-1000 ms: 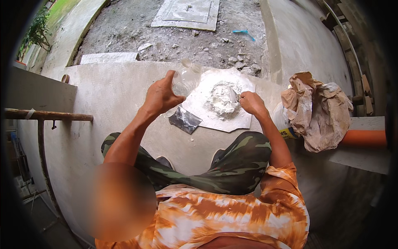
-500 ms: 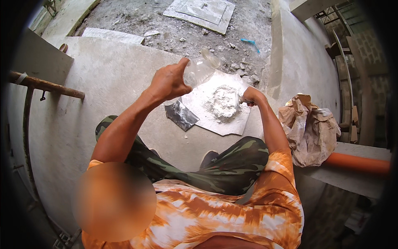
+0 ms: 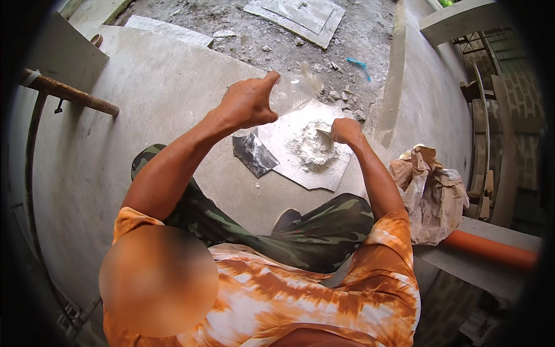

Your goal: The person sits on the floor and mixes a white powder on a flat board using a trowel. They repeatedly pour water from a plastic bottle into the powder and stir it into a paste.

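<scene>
A heap of white powder (image 3: 313, 151) lies on a pale, uneven-edged board (image 3: 283, 168) on the concrete in front of me. My left hand (image 3: 247, 103) is closed around a clear plastic container (image 3: 292, 92), held tilted at the board's far left edge. Whether liquid is in it I cannot make out. At the heap's right side, my right hand (image 3: 346, 131) grips a small flat-bladed tool (image 3: 325, 134). Its blade reaches into the powder, and the fingers hide its handle. A dark, powder-smeared flat piece (image 3: 254, 153) rests against the board's left edge.
A crumpled brown paper bag (image 3: 430, 194) stands at my right, near an orange pipe (image 3: 491, 250) on a ledge. Beyond the concrete lie rubble (image 3: 341, 95), a blue scrap (image 3: 359, 66) and a square slab (image 3: 300, 17). A rusty pole (image 3: 72, 93) juts in at left.
The view has shifted slightly. My right hand has moved a little left over the powder, and the tool's blade now shows in the heap. My left hand still holds the tilted container.
</scene>
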Tool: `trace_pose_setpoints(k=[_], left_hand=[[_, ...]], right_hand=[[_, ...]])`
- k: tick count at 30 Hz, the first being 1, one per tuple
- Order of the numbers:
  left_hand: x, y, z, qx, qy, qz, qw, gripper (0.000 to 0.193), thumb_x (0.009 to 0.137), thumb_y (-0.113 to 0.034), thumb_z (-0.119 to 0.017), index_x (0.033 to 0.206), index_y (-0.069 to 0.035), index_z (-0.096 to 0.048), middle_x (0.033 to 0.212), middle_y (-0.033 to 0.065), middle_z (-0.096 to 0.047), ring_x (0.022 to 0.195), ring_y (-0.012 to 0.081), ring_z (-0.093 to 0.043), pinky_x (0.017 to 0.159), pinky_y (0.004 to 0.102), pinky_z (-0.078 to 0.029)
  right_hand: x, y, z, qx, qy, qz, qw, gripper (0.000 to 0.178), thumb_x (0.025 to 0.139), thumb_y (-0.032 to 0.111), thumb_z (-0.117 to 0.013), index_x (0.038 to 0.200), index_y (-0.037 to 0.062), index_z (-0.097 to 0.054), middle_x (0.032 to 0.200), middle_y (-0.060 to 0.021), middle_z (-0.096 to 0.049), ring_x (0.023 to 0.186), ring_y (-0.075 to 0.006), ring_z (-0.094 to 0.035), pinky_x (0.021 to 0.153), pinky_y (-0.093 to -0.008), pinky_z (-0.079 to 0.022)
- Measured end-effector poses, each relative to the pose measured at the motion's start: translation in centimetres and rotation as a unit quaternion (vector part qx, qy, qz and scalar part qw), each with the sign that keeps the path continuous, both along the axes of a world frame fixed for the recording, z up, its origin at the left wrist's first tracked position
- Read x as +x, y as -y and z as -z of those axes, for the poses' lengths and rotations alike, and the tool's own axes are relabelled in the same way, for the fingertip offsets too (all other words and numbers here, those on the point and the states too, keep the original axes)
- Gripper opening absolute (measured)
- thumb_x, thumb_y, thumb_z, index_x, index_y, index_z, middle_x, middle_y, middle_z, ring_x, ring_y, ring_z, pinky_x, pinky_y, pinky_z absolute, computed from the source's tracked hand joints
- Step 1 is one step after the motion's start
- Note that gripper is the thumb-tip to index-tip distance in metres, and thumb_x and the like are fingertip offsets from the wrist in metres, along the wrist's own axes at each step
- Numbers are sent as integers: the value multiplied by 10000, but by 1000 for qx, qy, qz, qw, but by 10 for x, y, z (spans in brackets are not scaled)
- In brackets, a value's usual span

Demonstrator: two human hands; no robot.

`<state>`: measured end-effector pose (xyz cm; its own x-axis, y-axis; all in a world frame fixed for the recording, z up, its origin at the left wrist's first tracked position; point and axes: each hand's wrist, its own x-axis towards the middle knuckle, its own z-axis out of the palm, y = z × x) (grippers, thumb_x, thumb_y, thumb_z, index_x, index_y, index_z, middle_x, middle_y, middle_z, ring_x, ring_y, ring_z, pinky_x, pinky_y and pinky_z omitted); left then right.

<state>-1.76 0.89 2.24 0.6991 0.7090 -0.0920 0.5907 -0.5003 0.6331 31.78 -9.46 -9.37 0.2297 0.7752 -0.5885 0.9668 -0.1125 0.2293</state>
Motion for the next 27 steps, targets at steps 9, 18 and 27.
trace_pose_setpoints(k=[9,18,27], left_hand=[[4,-3,3,10,-7,-1,1000,749,684,-198,-840,1331,-30,-500,1006,245,-710,966,424,-692,837,470,-536],[-5,-6,10,44,20,-1,999,705,706,-190,-786,1324,-6,-502,915,231,-711,843,412,-704,727,486,-558],[-6,-2,1,4,1,-9,1000,740,683,-213,-830,1322,-27,-505,959,247,-704,917,430,-687,789,481,-529]], right_hand=[[4,0,20,30,-22,28,999,241,800,146,-641,987,108,-787,1021,-200,-752,1009,-383,-718,872,-474,-570],[-30,-4,-28,85,-13,-106,991,149,807,169,-667,863,100,-787,916,-170,-764,875,-332,-756,729,-431,-595],[-39,4,-3,15,-21,-154,988,367,764,63,-661,1026,275,-807,1016,-69,-765,912,-267,-740,757,-395,-583]])
